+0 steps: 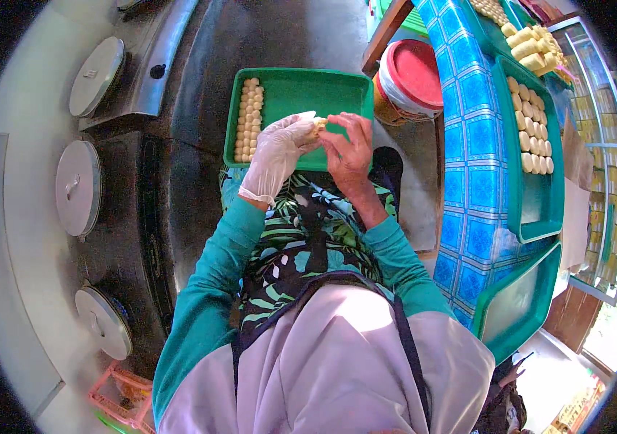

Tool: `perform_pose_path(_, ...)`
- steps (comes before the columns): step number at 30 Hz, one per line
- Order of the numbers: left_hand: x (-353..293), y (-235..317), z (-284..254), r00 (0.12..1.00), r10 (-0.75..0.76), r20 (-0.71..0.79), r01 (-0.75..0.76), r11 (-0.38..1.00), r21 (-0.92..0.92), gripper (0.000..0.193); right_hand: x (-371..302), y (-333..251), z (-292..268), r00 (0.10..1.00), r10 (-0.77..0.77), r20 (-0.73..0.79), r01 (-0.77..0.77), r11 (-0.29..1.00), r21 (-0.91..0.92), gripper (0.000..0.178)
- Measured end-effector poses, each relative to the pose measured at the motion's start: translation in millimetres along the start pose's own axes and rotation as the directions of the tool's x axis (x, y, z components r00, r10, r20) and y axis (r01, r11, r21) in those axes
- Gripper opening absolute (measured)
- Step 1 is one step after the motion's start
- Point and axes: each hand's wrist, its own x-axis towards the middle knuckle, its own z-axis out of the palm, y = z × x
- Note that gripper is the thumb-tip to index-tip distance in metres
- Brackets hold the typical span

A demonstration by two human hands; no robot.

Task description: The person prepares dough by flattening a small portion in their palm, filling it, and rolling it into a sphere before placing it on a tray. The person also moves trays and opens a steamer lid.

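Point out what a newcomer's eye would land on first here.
Probably the white-gloved left hand and bare right hand at the centre, with a small yellowish dough-like piece between them, over a green tray with small pale pieces in rows along its left side. Next, likely the blue checked tablecloth at right, bearing another green tray with rows of pale rounds. A bucket's red lid stands out just left of that cloth.

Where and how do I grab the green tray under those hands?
Maybe grip the tray by its left rim and the far part of its right rim, coming from each side: the raised edges show there. The pale pieces sit along its left end, so keep it level.
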Motion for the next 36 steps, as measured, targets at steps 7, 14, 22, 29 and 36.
perform_pose_path(7,-3,8,5,0.994,-0.042,0.104,0.05,0.995,-0.081,0.024,10,-3,-5,0.994,0.106,0.032,-0.107,0.994,0.03,0.015)
perform_pose_path(14,0,2,-1,0.997,-0.008,0.075,0.005,0.999,0.042,0.018,15,-5,-8,0.991,0.12,0.05,-0.125,0.986,0.107,0.016)
perform_pose_path(22,-13,7,12,0.995,0.014,0.098,-0.035,0.976,0.215,0.026,6,3,-6,0.78,0.581,0.233,-0.622,0.68,0.388,0.019)
perform_pose_path(29,-23,5,22,0.994,0.075,0.083,-0.1,0.932,0.347,0.028,3,15,-14,0.653,0.615,0.442,-0.743,0.406,0.532,0.019)
perform_pose_path(36,-11,0,3,0.995,-0.029,0.094,0.002,0.961,0.275,0.028,6,4,-24,0.899,0.342,0.273,-0.434,0.78,0.452,0.026)
